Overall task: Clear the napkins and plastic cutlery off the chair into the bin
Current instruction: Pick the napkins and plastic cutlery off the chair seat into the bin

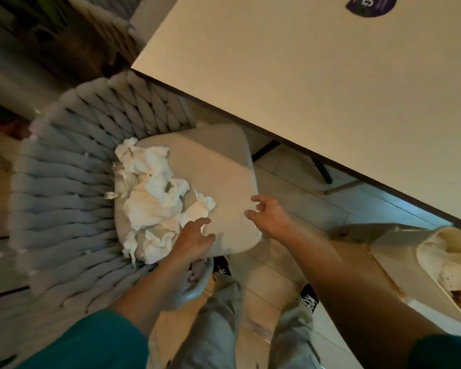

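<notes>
A heap of crumpled white napkins (155, 198) lies on the beige seat cushion (218, 169) of a chair with a grey woven back (64, 182). A white plastic fork (112, 195) pokes out at the heap's left edge, against the weave. My left hand (194, 239) hovers at the near right edge of the heap, fingers loosely spread, holding nothing. Over the cushion's front corner, my right hand (269, 213) has its fingers spread and relaxed, also empty. The bin (399, 251), lined and with waste inside, stands at the lower right.
A large pale table (317, 89) fills the upper right, its edge just beyond the chair. A dark round item (370, 5) lies on it at the top. Tiled floor (357, 198) and my legs in grey trousers (224, 328) are below.
</notes>
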Demonstrator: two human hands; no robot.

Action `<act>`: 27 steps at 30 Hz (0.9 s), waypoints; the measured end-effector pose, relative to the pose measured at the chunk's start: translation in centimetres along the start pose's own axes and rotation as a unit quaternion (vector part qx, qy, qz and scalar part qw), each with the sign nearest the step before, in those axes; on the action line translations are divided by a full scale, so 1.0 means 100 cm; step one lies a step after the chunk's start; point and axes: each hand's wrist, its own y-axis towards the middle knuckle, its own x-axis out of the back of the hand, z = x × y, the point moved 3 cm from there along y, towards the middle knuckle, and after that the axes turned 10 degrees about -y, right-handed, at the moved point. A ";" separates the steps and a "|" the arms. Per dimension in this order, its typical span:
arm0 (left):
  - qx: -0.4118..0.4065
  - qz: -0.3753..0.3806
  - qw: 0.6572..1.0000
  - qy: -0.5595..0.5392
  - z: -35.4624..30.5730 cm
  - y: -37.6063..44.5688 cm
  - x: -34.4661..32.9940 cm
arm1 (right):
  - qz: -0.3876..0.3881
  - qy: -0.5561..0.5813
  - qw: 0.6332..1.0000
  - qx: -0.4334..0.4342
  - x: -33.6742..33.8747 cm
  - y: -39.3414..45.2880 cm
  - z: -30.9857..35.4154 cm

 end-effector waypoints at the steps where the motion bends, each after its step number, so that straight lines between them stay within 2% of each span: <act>1: 0.009 -0.002 1.000 0.001 0.014 0.005 0.011 | 0.000 -0.007 1.000 0.001 -0.012 0.007 0.009; 7: 0.055 -0.046 0.997 0.000 0.088 0.034 0.056 | 0.045 -0.054 0.997 -0.024 -0.087 0.044 0.022; 13: 0.106 -0.108 0.988 0.009 0.150 0.056 0.074 | 0.103 -0.035 0.993 -0.046 -0.159 0.075 0.013; 16: 0.084 -0.082 0.993 0.003 0.171 0.065 0.068 | 0.139 0.002 0.988 -0.065 -0.189 0.083 0.009; 19: 0.063 -0.053 0.997 -0.015 0.184 0.071 0.061 | 0.124 0.031 0.988 -0.092 -0.201 0.091 0.005; 22: 0.077 -0.040 0.996 0.002 0.187 0.074 0.057 | 0.133 0.031 0.986 -0.100 -0.201 0.092 0.005; 27: 0.116 -0.090 0.989 -0.026 0.169 0.063 0.059 | 0.116 0.019 0.990 -0.072 -0.178 0.080 0.008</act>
